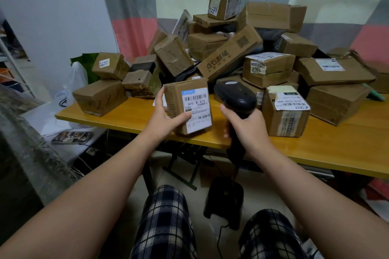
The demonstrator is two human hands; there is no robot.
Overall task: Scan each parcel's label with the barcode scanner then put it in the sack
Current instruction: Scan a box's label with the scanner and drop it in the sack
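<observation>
Left hand [168, 114]: fingers [159, 99] grasp one parcel [187, 107] and the thumb lies on its white label [196, 109], which reads "501E- M1 A218". Right hand [248, 128]: fingers clenched round the handle of one black barcode scanner [236, 95], just right of the parcel. Beyond the fingers, on the bench [336, 149]: a pile of boxes, one marked "772" [225, 2], one "070" [286, 111].

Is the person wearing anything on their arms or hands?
No. The left arm and right arm are bare, with no sleeves in view. The left grip and right grip are bare hands: no gloves, rings, watch or bracelets show.
</observation>
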